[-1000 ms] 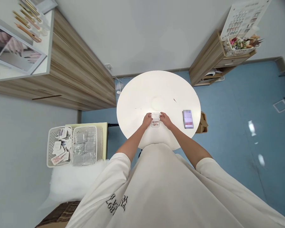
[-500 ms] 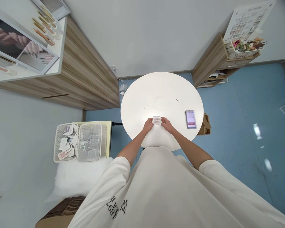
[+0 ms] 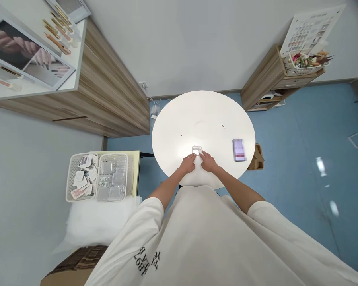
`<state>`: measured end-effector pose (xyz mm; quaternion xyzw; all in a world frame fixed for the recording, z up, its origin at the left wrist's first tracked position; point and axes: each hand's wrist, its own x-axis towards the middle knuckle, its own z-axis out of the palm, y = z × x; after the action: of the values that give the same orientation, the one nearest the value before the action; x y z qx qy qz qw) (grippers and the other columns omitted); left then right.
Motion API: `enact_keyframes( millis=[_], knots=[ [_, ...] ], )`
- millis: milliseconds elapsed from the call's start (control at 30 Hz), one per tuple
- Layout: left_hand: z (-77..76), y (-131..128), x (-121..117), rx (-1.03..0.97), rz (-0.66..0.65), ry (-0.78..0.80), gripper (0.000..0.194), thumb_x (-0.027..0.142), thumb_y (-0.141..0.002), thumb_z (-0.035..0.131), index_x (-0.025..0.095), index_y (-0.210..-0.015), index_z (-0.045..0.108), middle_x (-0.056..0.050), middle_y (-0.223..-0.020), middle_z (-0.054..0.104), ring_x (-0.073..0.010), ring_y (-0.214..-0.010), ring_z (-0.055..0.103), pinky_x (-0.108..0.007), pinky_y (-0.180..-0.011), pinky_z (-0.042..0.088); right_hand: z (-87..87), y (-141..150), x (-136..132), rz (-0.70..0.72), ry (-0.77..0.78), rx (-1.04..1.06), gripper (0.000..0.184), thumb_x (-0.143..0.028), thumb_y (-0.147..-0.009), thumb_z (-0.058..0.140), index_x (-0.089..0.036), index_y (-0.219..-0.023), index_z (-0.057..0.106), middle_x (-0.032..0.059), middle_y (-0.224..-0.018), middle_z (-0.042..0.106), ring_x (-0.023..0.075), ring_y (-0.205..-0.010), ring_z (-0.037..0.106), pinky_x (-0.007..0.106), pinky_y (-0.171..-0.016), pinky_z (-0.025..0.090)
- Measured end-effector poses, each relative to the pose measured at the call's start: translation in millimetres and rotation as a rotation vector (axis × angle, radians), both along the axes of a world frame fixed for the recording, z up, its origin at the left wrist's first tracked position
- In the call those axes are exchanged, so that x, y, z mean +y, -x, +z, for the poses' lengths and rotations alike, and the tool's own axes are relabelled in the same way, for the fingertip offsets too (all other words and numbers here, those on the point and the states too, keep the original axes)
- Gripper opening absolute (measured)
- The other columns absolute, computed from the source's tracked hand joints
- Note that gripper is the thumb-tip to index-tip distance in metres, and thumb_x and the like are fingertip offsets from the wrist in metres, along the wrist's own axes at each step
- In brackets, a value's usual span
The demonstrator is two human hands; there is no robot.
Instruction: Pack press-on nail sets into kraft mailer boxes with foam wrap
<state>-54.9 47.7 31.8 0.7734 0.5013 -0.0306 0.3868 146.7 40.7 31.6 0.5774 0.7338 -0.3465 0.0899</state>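
Observation:
A small clear plastic box (image 3: pixel 197 149), with a row of small pinkish pieces and a white patch showing in it, lies on the white oval table (image 3: pixel 201 115) in front of me. My left hand (image 3: pixel 188 163) is at its near left corner, fingertips closed on the near edge. My right hand (image 3: pixel 209 162) grips the near right corner in the same way, thumb turned inward. Both hands partly cover the box's near side. The exact finger contact is too small to make out.
A phone (image 3: pixel 239 150) lies on the table's right side. To the left, a white basket (image 3: pixel 68 178) holds cards and packets, beside a basket of clear boxes (image 3: pixel 118 178). Wooden cabinets (image 3: pixel 116 79) stand at left and right; a cardboard box (image 3: pixel 256 158) is on the floor.
Both hands have moved from the box's left and right sides to its near edge, closer to my body. The box's pinkish row looks less visible, with a white patch showing.

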Motion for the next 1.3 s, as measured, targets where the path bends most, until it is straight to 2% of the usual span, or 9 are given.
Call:
enact_keyframes(
  millis=[100,200,333,467,633,867,1033,1167,1300],
  knots=[
    [-1.0,-2,-5,0.090,-0.061,0.033,0.077,0.014,-0.086,0.047,0.016,-0.160,0.024,-0.011,-0.169,0.016,-0.0291,-0.154,0.022,-0.047,-0.123,0.026,0.4,2,-4,0.123,-0.018,-0.095,0.078,-0.018,-0.087,0.047,-0.015,-0.161,0.023,0.0114,-0.170,0.008,0.0333,-0.149,0.023,0.048,-0.114,0.033],
    [-0.5,-4,-8,0.150,-0.090,0.056,0.081,0.018,-0.086,0.048,0.019,-0.161,0.018,-0.009,-0.171,0.009,-0.0308,-0.155,0.017,-0.051,-0.124,0.021,-0.1,6,-5,0.145,-0.014,-0.147,0.078,-0.018,-0.088,0.047,-0.014,-0.161,0.021,0.0138,-0.170,0.007,0.0324,-0.149,0.024,0.045,-0.114,0.031],
    [2.9,-5,-8,0.180,-0.094,0.043,0.077,0.019,-0.089,0.044,0.020,-0.161,0.018,-0.008,-0.171,0.010,-0.0311,-0.155,0.015,-0.053,-0.124,0.016,0.8,12,-4,0.125,-0.009,-0.177,0.078,-0.021,-0.088,0.049,-0.013,-0.161,0.021,0.0164,-0.169,0.013,0.0329,-0.149,0.025,0.046,-0.114,0.029],
    [5.7,2,-8,0.196,-0.082,0.035,0.075,0.020,-0.090,0.042,0.022,-0.161,0.017,-0.007,-0.171,0.012,-0.0307,-0.155,0.017,-0.053,-0.124,0.016,1.9,20,-4,0.139,0.008,-0.178,0.082,-0.022,-0.087,0.051,-0.013,-0.162,0.019,0.0168,-0.169,0.009,0.0334,-0.149,0.024,0.045,-0.115,0.027],
    [6.6,31,-9,0.213,-0.049,0.035,0.077,0.020,-0.091,0.042,0.024,-0.162,0.015,-0.006,-0.171,0.012,-0.0320,-0.154,0.018,-0.055,-0.123,0.017,0.4,45,1,0.164,0.048,-0.165,0.084,-0.021,-0.086,0.051,-0.016,-0.162,0.016,0.0145,-0.170,0.006,0.0327,-0.151,0.021,0.046,-0.117,0.025],
    [6.3,88,-7,0.188,0.047,0.035,0.076,0.018,-0.090,0.043,0.024,-0.161,0.018,-0.007,-0.170,0.015,-0.0352,-0.153,0.022,-0.057,-0.122,0.019,0.8,106,12,0.180,0.056,-0.122,0.087,-0.021,-0.084,0.053,-0.018,-0.163,0.014,0.0140,-0.170,0.008,0.0337,-0.151,0.021,0.047,-0.117,0.025],
    [3.8,122,-6,0.155,0.093,0.024,0.076,0.018,-0.090,0.043,0.026,-0.161,0.018,-0.006,-0.169,0.019,-0.0346,-0.153,0.021,-0.056,-0.123,0.017,1.9,142,17,0.180,0.058,-0.113,0.088,-0.023,-0.084,0.054,-0.018,-0.163,0.013,0.0153,-0.170,0.009,0.0347,-0.151,0.021,0.049,-0.117,0.024],
    [0.7,137,-6,0.135,0.072,0.026,0.075,0.017,-0.090,0.043,0.025,-0.161,0.019,-0.006,-0.169,0.018,-0.0355,-0.152,0.023,-0.056,-0.122,0.018,1.5,158,18,0.163,0.056,-0.129,0.088,-0.022,-0.084,0.054,-0.016,-0.162,0.014,0.0164,-0.169,0.010,0.0350,-0.151,0.021,0.049,-0.117,0.024],
    [-0.7,141,-5,0.132,0.040,-0.006,0.075,0.017,-0.090,0.043,0.022,-0.161,0.019,-0.008,-0.169,0.017,-0.0355,-0.150,0.028,-0.054,-0.120,0.023,2.2,164,15,0.127,0.051,-0.161,0.084,-0.020,-0.085,0.052,-0.015,-0.161,0.018,0.0159,-0.169,0.010,0.0347,-0.150,0.021,0.049,-0.117,0.024]
  ],
)
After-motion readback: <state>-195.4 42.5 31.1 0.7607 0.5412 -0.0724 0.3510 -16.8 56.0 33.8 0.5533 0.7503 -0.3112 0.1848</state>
